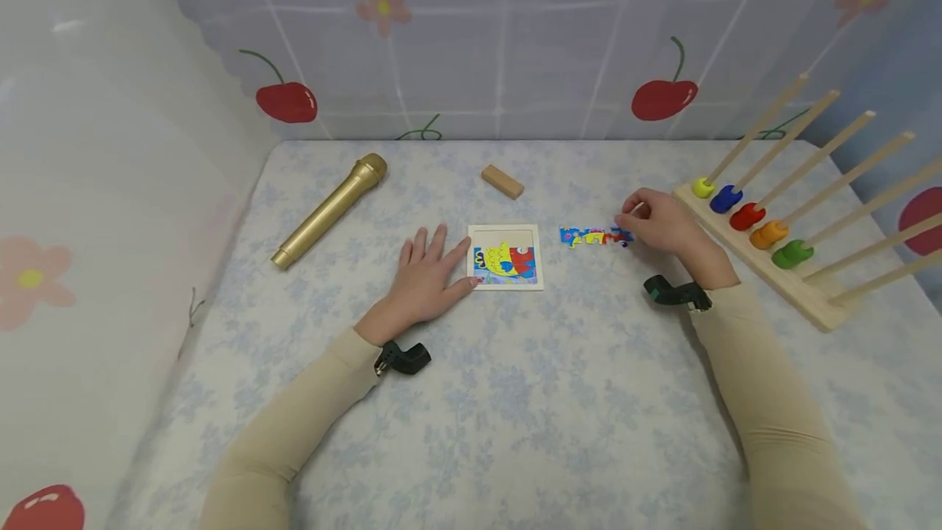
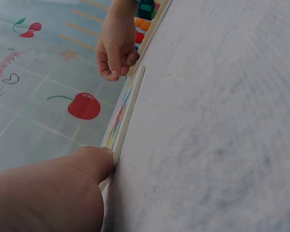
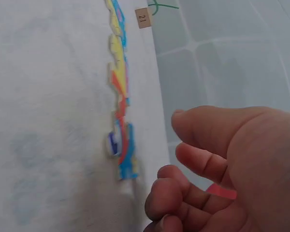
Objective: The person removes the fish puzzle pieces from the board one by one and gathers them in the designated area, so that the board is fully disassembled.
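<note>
A square wooden puzzle frame [image 1: 506,286] with a yellow-and-red fish picture lies mid-table; a bare strip shows along its top. My left hand [image 1: 430,278] rests flat beside it with fingers spread, the thumb touching the frame's lower left edge. In the left wrist view, the thumb [image 2: 99,162] presses against the puzzle frame's side [image 2: 130,108]. Right of the frame lies a joined row of puzzle pieces [image 1: 594,237]. My right hand [image 1: 658,223] hovers at the row's right end, fingers loosely curled. In the right wrist view, nothing shows between its thumb [image 3: 203,125] and fingers, apart from the puzzle pieces [image 3: 120,87].
A gold microphone [image 1: 327,211] lies at the left. Behind the frame lies a small wooden block [image 1: 503,181], marked 21 in the right wrist view. A wooden peg rack [image 1: 780,276] with coloured beads stands near my right forearm. A patterned curtain [image 1: 500,39] hangs behind the table.
</note>
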The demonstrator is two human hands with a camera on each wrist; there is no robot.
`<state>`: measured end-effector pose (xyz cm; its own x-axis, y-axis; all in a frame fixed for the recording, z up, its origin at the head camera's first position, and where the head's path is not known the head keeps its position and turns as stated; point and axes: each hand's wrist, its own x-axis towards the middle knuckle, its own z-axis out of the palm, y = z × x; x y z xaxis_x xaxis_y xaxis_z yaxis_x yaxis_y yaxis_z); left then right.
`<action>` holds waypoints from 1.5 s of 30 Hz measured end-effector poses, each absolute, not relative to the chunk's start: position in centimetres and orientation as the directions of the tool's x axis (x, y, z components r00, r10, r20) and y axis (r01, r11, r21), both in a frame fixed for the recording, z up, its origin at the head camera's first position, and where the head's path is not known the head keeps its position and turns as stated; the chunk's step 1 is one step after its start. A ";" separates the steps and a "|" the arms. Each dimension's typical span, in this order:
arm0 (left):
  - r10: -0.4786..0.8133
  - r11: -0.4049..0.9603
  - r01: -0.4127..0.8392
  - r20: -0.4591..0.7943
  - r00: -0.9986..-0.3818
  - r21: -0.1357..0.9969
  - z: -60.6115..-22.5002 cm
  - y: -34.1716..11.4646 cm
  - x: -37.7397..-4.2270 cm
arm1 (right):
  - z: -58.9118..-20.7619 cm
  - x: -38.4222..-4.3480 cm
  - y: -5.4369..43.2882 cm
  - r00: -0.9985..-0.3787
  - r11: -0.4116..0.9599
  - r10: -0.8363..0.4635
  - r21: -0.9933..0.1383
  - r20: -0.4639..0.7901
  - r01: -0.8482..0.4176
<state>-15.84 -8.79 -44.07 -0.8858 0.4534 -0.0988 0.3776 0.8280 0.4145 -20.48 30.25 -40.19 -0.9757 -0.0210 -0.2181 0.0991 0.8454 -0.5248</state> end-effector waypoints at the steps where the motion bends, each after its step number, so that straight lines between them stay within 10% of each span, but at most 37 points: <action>1: 0.455 0.828 0.378 -0.101 -0.885 0.413 -44.1 -8.8 -15.8 | -40.0 -20.5 30.1 -0.977 0.841 -0.027 -0.533 -0.210 0.091; 23: 0.457 0.830 0.374 -0.119 -0.881 0.414 -44.0 -8.8 -15.9 | -37.7 -22.3 16.8 -0.902 0.749 -0.415 -0.609 -0.122 -0.262; 45: 0.459 0.832 0.387 -0.101 -0.883 0.396 -44.1 -8.9 -15.8 | -39.4 -21.4 12.5 -0.819 0.756 -0.522 -0.574 -0.237 -0.315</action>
<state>-15.82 -8.91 -44.10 -0.8828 0.4588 -0.1008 0.3874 0.8325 0.3961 -21.41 12.52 -39.45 -0.8194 -0.5219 -0.2370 -0.3154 0.7558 -0.5739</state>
